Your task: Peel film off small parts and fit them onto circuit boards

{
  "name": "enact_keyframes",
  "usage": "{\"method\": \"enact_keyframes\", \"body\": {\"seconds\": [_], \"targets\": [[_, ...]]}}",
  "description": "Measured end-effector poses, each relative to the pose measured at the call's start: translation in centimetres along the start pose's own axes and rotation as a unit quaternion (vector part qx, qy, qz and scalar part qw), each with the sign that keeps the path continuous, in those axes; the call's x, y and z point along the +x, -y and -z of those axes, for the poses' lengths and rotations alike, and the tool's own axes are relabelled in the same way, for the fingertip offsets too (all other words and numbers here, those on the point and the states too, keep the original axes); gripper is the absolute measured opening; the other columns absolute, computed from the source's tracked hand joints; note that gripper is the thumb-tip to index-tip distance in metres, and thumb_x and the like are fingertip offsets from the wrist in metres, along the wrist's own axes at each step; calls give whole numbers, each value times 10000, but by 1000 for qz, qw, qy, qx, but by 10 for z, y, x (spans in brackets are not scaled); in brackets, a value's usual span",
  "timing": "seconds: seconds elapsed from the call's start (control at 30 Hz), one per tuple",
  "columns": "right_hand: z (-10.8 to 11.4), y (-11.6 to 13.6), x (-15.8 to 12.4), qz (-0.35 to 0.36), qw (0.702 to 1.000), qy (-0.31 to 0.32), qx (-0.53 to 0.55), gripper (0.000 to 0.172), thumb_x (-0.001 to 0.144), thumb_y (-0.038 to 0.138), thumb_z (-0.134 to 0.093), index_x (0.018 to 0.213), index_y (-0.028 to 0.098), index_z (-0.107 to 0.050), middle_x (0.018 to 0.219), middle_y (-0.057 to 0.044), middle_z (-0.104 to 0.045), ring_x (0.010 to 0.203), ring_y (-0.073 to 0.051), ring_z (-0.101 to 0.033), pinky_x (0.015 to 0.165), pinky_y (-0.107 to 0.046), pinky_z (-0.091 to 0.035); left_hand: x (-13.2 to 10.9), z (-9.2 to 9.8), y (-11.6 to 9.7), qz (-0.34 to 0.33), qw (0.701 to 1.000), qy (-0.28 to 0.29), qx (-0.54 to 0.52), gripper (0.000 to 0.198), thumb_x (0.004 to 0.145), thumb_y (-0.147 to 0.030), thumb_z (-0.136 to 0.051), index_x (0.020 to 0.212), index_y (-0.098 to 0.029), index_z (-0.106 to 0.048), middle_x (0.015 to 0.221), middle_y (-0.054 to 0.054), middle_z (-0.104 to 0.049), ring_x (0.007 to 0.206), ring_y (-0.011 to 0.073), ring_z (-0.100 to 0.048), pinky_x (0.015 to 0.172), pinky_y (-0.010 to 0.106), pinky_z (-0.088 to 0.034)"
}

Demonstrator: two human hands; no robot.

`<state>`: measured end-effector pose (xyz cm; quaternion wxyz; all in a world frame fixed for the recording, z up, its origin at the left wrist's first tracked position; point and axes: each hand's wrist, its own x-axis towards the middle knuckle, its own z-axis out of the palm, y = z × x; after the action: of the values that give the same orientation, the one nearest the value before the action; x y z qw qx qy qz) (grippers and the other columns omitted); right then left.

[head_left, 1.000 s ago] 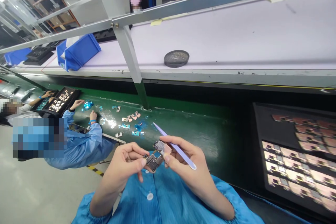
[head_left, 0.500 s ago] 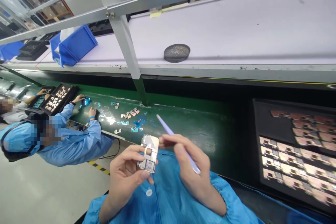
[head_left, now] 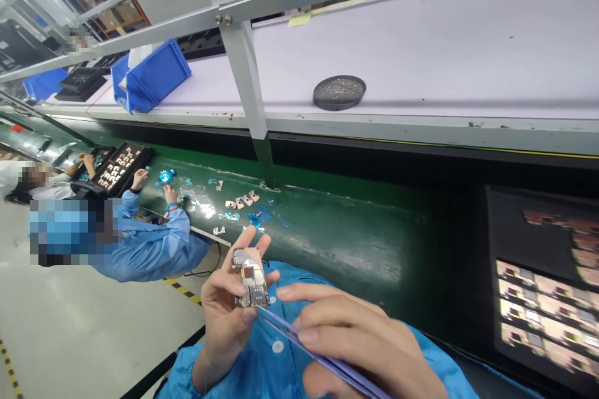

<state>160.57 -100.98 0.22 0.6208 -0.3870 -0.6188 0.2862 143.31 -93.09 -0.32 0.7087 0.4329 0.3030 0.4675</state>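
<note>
Between the thumb and fingers of my left hand (head_left: 229,299) is a small phone circuit board (head_left: 255,274), its face with a metal slot turned up toward me. My right hand (head_left: 360,336) grips a pair of purple tweezers (head_left: 322,358). Their tips meet or nearly meet the board's lower edge, close to my left thumb; whether they touch cannot be made out. Both hands are in front of my blue smock, above the near side of the green bench (head_left: 346,243).
At right lies a black foam tray (head_left: 510,230) with rows of boards. Loose boards (head_left: 243,201) and blue film scraps (head_left: 256,218) lie on the bench to the left. A co-worker in blue (head_left: 154,246) sits there. Above are a shelf (head_left: 421,50), a round black dish (head_left: 339,93) and a metal post (head_left: 243,68).
My right hand has turned the tweezers around, bringing their tips down to the board's lower edge. My left hand has tilted the board, with its fingers spread more. The whole view has shifted.
</note>
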Motion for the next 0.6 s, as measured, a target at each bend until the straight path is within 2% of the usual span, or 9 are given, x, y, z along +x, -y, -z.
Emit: {"method": "enact_keyframes", "body": {"seconds": [0.13,0.27,0.43,0.6], "targets": [[-4,5,7,-5,1000,13,5,637,862,182,-795,1433,341,-560,1023,-37,-792,1096,-254,-748,908,-355,-661,-6,7,0,-8,999,28,27,224,785,-356,-864,927,-328,-692,1518,-10,-559,1378,406,-526,895,462,-645],[-5,7,4,-27,999,33,4,566,890,192,-766,1404,346,-585,1016,-16,-798,1099,-261,-748,889,-341,-667,-7,5,-1,-7,999,26,25,424,782,-371,-865,1157,-410,-671,1524,27,-554,1344,396,-565,867,440,-656],[-3,6,0,-40,999,37,-2,474,894,230,-767,1337,335,-633,975,-8,-800,1065,-256,-761,869,-320,-672,-6,1,-3,3,1000,9,-5,547,724,-331,-913,1203,-426,-668,1467,23,-610,1337,368,-579,803,351,-675],[1,10,-1,-35,996,66,-45,409,894,191,-765,1262,306,-628,999,7,-794,1092,-214,-751,903,-244,-647,-5,4,-2,10,1000,25,-11,551,729,-296,-911,1213,-407,-673,1474,38,-605,1350,369,-565,802,332,-672]]}}
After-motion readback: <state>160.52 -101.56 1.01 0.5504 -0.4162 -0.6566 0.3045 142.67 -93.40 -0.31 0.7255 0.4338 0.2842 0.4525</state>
